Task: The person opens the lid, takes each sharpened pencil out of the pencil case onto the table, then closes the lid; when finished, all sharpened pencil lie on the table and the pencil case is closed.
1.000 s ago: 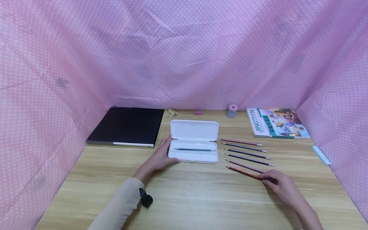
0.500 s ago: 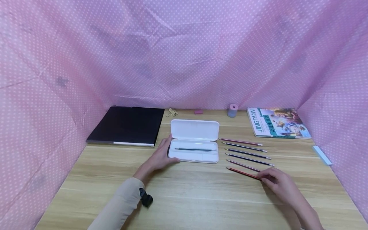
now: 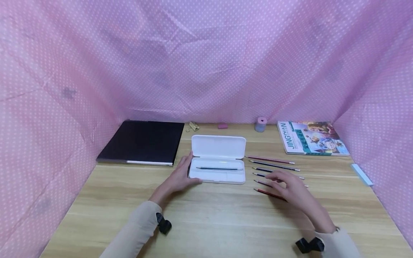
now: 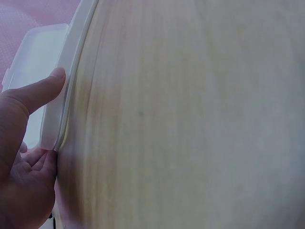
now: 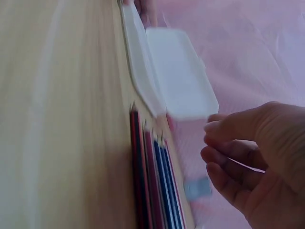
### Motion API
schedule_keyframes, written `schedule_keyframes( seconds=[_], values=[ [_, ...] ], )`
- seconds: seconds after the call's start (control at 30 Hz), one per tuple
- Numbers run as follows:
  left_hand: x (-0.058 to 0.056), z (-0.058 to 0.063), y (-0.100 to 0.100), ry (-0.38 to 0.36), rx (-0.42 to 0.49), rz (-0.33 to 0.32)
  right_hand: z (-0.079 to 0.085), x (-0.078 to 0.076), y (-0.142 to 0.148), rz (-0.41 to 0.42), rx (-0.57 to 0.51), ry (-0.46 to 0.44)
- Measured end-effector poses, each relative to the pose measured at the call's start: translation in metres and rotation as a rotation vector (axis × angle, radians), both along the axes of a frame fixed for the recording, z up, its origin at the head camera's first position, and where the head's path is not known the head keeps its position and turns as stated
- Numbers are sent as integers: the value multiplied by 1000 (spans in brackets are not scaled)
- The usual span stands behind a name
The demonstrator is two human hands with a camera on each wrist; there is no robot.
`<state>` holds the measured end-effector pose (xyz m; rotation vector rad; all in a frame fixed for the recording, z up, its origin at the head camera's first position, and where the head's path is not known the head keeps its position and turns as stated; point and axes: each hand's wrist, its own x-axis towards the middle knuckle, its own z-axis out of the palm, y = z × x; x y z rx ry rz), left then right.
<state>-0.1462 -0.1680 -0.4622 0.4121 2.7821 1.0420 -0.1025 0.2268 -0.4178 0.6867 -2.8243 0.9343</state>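
A white pencil case lies with its lid up on the wooden table, a dark pencil inside its tray. My left hand holds the case's left end; in the left wrist view, the thumb presses the front rim and the fingers touch the end. Right of the case, several pencils lie in a row, from a maroon pencil at the back to a red pencil in front. Above this row hovers my right hand, partly hiding the front ones. Its fingers bend loosely with nothing visible between them.
Along the back stand or lie a black folder, a binder clip, a pink eraser, a pink-and-blue cylinder and a book. A pale blue strip lies at the right edge. Pink cloth surrounds the table.
My right hand has left the red pencil's right end and moved left and farther back, over the row. The red pencil stays on the table. My left hand has not moved.
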Motion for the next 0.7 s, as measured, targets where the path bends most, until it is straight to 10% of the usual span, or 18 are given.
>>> schedule_keyframes(
  seconds=[0.7],
  values=[
    [2, 2, 1, 7, -2, 3, -18, -67, -104, 195, 0, -266]
  ],
)
